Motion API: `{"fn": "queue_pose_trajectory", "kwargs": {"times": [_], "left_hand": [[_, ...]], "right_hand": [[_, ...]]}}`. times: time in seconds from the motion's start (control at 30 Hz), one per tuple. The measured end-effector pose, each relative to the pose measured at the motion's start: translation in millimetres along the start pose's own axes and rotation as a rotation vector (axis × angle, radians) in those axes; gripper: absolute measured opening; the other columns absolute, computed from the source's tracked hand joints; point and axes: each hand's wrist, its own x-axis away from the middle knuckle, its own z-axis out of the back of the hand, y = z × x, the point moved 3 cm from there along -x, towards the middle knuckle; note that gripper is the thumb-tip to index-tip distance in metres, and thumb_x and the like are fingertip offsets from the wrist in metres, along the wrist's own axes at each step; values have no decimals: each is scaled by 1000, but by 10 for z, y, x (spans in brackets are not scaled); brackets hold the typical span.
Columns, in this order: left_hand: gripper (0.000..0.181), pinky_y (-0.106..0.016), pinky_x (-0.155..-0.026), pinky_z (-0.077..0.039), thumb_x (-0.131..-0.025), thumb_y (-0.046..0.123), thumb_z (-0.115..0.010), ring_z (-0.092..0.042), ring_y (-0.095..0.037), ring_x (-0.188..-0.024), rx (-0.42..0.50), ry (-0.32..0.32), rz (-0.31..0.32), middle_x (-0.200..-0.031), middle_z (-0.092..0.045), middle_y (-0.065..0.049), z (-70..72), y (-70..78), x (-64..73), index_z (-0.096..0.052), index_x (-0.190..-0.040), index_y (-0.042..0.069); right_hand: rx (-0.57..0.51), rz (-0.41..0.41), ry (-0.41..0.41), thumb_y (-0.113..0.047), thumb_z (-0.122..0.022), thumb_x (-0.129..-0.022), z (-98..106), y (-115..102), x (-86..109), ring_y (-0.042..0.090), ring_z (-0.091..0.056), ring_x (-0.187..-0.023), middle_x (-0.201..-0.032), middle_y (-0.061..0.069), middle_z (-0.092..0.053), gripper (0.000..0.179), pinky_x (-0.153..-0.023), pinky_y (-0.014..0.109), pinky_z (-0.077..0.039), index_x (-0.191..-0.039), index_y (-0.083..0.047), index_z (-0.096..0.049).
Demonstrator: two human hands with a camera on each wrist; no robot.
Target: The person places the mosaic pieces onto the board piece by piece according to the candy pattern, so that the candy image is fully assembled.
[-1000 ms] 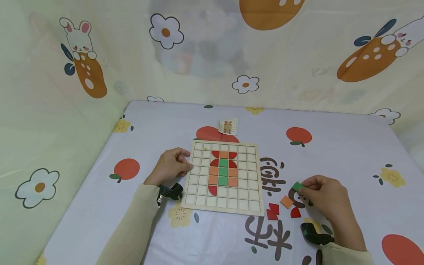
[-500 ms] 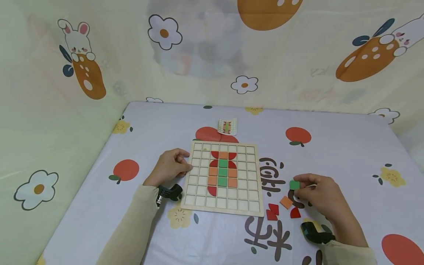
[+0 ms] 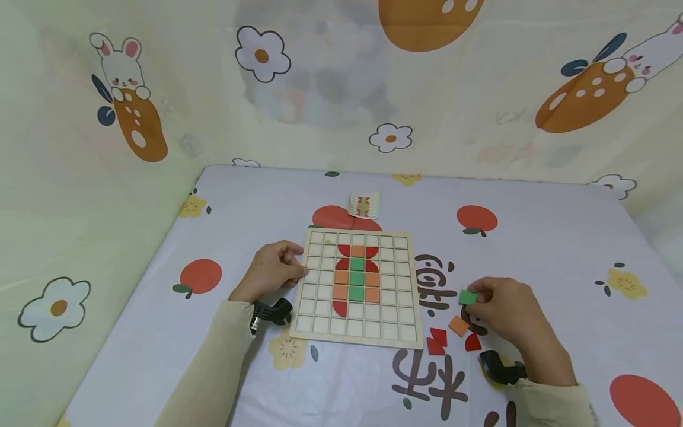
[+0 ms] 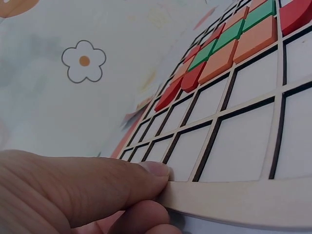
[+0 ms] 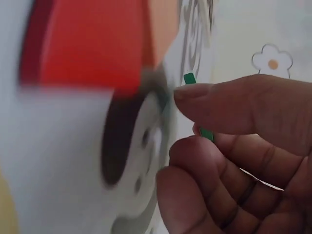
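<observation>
A wooden grid board point(image 3: 405, 284) lies flat on the table, with several green, orange and red tiles set in its middle columns. My left hand point(image 3: 271, 270) holds the board's left edge. In the left wrist view the thumb point(image 4: 146, 178) lies on the rim, with curled fingers below it. To the right of the board, my right hand point(image 3: 514, 308) pinches a green square tile point(image 3: 467, 298) between thumb and fingers. The right wrist view shows that green tile point(image 5: 189, 78) edge-on, partly hidden by the thumb.
Loose on the cloth near the right hand lie an orange square tile point(image 3: 458, 325), a red rounded tile point(image 3: 472, 342) and other red pieces point(image 3: 437, 342). Behind the board stands a small pattern card point(image 3: 364, 205). A printed curtain point(image 3: 320, 89) rises at the table's back.
My right hand has moved slightly left with the green tile, which has turned in its fingers. The left hand stays at the board's edge. The head view has shifted a little.
</observation>
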Motion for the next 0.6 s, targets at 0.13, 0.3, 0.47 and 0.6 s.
{"fn": "queue_pose_trajectory", "kwargs": {"times": [0.13,0.3,0.47,0.6], "left_hand": [[42,-27,-61,-54,-89,9,-83,-63,-16,-64,-3,1,-5,-86,-68,-7,-5,-8,-5,-65,-126,2],[42,-27,-62,-53,-89,8,-82,-63,-16,-64,9,3,-7,-86,-68,-7,14,-6,12,-64,-126,2],[42,-26,-62,-53,-89,9,-82,-63,-16,-63,2,9,-10,-85,-68,-7,10,1,11,-65,-126,2],[41,-26,-61,-52,-89,9,-82,-63,-16,-63,-9,11,-18,-84,-68,-6,-3,6,12,-65,-125,2]], "right_hand": [[-45,17,10,-11,-79,-87,-25,-163,61,24,-55,-72,-78,6,-61,28,-54,34,-47,-111,2,-74],[-85,91,36,-11,-81,-86,-95,-456,109,22,-55,-74,-80,5,-61,30,-53,31,-47,-113,1,-76],[-116,133,18,-8,-83,-84,-228,-728,132,22,-56,-78,-80,4,-62,31,-57,29,-46,-113,0,-77],[-138,150,-2,-6,-83,-83,-351,-889,131,21,-56,-78,-79,4,-62,28,-58,27,-48,-110,-2,-78]]}}
